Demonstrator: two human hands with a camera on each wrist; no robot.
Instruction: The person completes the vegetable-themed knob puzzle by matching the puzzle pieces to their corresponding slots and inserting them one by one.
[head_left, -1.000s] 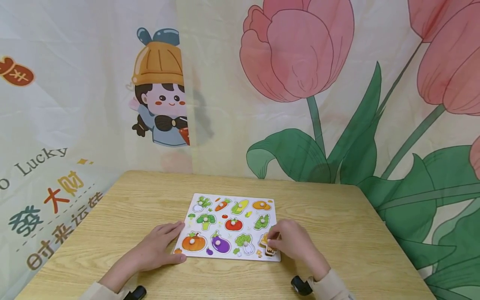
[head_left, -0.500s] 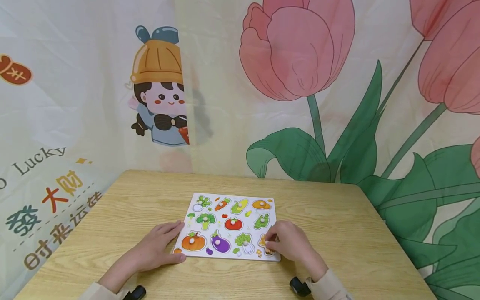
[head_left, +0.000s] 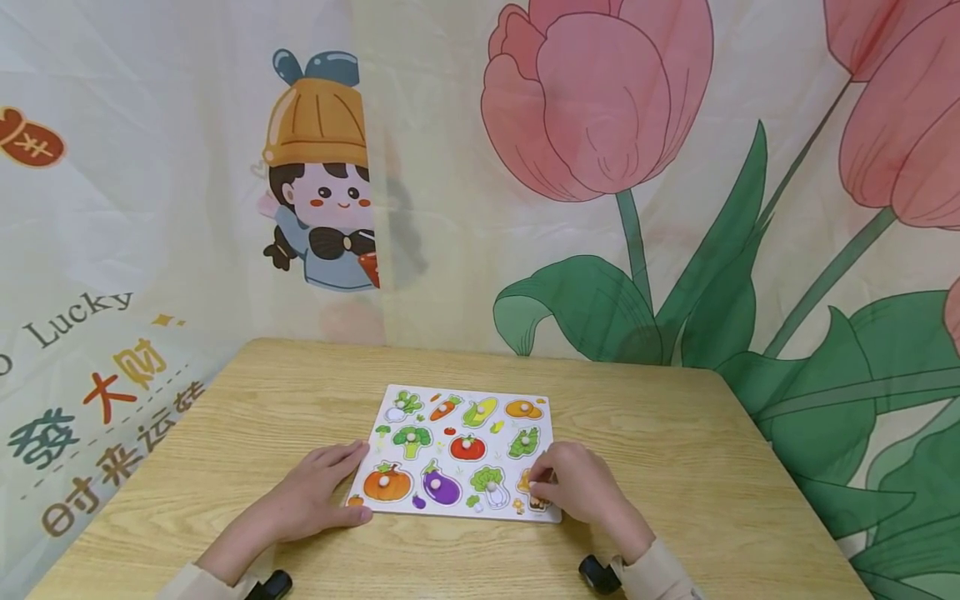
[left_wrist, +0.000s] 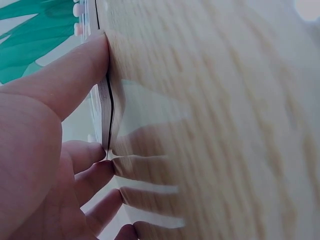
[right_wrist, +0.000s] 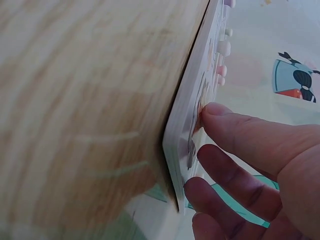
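A white peg puzzle board [head_left: 378,455] lies on the table, filled with knobbed vegetable pieces such as a pumpkin [head_left: 390,485], an eggplant [head_left: 444,490] and a tomato [head_left: 468,451]. My right hand [head_left: 581,485] pinches an orange-brown mushroom puzzle piece [head_left: 538,503] at the near right corner; the fingers hide its knob and part of its cap. In the right wrist view the thumb [right_wrist: 235,122] touches this piece, which lies close to the board's face. My left hand [head_left: 318,492] rests on the table, thumb and fingertips against the board's left edge.
The wooden table [head_left: 652,425] extends around the board on all sides. Behind it hangs a printed cloth [head_left: 442,250] with tulips and a cartoon figure. A black wrist camera [head_left: 600,575] sits by the right sleeve, another [head_left: 272,585] by the left.
The mushroom piece stood askew over its slot and now lies flatter in its outline. My right hand has shifted slightly left with it. My left hand stays put.
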